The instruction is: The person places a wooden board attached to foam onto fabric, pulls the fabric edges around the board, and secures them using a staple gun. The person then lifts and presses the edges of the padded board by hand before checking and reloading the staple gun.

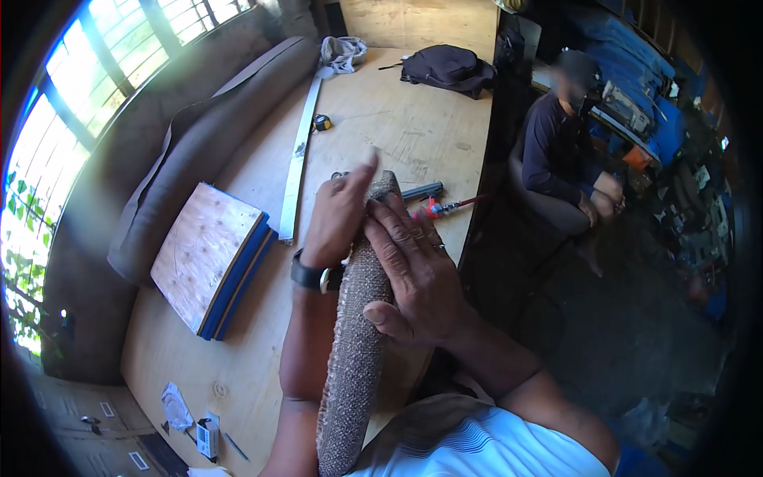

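Note:
A long padded piece covered in brown woven fabric [354,374] stands on its edge between my forearms, running from my body out over the wooden table. My left hand [338,215], a dark watch on its wrist, grips the far end from the left, thumb raised. Its fingertips are hidden behind the piece. My right hand [417,270] lies flat against the fabric on the right, fingers stretched out and thumb apart. Just beyond it, a red-and-grey air tool [437,208] with a hose lies partly covered on the table, beside a grey bar-shaped item [421,191].
On the left are a stack of plywood and blue-edged panels [211,258] and a big grey-brown roll [214,151]. A metal straightedge [302,159], tape measure [321,122] and black backpack [449,70] lie farther off. A person [560,151] sits right, near a sewing machine [626,107].

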A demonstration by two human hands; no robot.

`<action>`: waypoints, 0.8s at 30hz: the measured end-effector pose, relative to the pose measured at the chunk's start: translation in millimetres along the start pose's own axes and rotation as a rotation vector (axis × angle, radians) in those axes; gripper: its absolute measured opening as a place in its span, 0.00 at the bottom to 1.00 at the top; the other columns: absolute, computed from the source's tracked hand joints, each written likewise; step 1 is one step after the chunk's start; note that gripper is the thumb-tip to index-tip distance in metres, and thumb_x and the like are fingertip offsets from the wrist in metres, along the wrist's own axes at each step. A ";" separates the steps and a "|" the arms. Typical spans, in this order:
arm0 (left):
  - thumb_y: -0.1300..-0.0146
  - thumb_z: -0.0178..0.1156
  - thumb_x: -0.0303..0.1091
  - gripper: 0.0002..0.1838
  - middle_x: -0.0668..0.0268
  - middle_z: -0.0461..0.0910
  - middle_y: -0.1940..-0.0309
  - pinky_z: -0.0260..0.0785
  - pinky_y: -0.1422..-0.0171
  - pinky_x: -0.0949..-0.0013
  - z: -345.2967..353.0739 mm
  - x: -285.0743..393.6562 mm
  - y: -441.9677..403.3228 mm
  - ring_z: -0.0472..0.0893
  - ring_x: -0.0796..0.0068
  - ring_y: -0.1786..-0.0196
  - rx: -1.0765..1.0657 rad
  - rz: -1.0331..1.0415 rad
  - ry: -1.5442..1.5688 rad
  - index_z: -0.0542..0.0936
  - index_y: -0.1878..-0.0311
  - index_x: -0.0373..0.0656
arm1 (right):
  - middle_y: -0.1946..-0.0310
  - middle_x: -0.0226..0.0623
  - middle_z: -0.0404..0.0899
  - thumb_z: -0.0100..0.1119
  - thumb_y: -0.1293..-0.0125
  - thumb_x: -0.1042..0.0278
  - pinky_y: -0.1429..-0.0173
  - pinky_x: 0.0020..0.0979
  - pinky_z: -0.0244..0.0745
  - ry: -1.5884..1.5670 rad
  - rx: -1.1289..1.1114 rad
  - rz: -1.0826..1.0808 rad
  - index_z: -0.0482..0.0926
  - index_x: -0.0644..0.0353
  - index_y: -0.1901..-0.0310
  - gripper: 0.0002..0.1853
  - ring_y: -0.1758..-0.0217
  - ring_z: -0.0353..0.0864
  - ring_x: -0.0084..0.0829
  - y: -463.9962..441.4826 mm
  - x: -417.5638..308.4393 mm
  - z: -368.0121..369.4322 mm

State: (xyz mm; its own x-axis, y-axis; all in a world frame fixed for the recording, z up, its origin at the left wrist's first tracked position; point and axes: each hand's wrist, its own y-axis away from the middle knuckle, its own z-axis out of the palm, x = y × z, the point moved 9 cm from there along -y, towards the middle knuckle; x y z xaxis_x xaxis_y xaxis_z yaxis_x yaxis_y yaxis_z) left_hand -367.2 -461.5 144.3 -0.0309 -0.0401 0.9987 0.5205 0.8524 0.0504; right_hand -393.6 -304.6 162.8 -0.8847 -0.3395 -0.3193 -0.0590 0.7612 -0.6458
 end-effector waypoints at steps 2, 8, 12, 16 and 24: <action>0.24 0.56 0.56 0.32 0.65 0.76 0.77 0.65 0.66 0.69 4.3 0.3 -4.2 0.72 0.77 0.72 -0.068 0.075 -0.208 0.79 0.73 0.34 | 0.21 0.63 0.55 0.31 0.23 0.30 0.16 0.57 0.43 0.030 -0.012 0.001 0.58 0.74 0.24 0.48 0.15 0.48 0.60 -0.9 -0.1 1.8; 0.24 0.56 0.53 0.31 0.66 0.74 0.80 0.60 0.72 0.69 -4.6 -12.1 -12.7 0.67 0.78 0.77 0.084 0.164 -0.193 0.76 0.77 0.34 | 0.17 0.58 0.44 0.29 0.24 0.28 0.15 0.56 0.37 -0.478 0.172 0.054 0.48 0.70 0.20 0.50 0.13 0.40 0.55 14.4 21.4 20.3; 0.24 0.57 0.52 0.31 0.67 0.72 0.83 0.58 0.73 0.68 -9.1 -13.2 -11.3 0.64 0.78 0.79 0.069 0.125 -0.196 0.75 0.79 0.36 | 0.16 0.55 0.40 0.28 0.24 0.27 0.14 0.54 0.35 -0.830 0.241 0.236 0.45 0.67 0.18 0.50 0.13 0.39 0.54 -3.3 68.0 42.9; 0.24 0.58 0.52 0.31 0.68 0.69 0.84 0.57 0.73 0.67 -14.9 -22.7 -22.2 0.64 0.77 0.79 0.049 0.122 -0.107 0.74 0.80 0.36 | 0.19 0.63 0.48 0.35 0.23 0.33 0.15 0.56 0.38 -0.603 0.296 0.122 0.50 0.71 0.20 0.47 0.14 0.42 0.59 -23.7 51.3 35.4; 0.24 0.58 0.52 0.32 0.69 0.69 0.84 0.56 0.73 0.67 -4.7 -23.0 -23.3 0.63 0.78 0.79 0.019 0.233 -0.114 0.74 0.80 0.36 | 0.23 0.59 0.60 0.35 0.21 0.37 0.15 0.53 0.44 -0.352 0.028 -0.132 0.62 0.71 0.25 0.42 0.16 0.54 0.52 1.1 -15.1 -1.1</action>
State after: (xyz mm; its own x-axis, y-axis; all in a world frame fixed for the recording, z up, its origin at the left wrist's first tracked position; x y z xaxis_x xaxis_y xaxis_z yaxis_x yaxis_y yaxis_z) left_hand -374.6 -482.9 120.2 -0.0090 0.2168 0.9762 0.5092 0.8412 -0.1821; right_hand -380.9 -298.0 167.7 -0.6572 -0.6067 -0.4473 -0.1453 0.6843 -0.7146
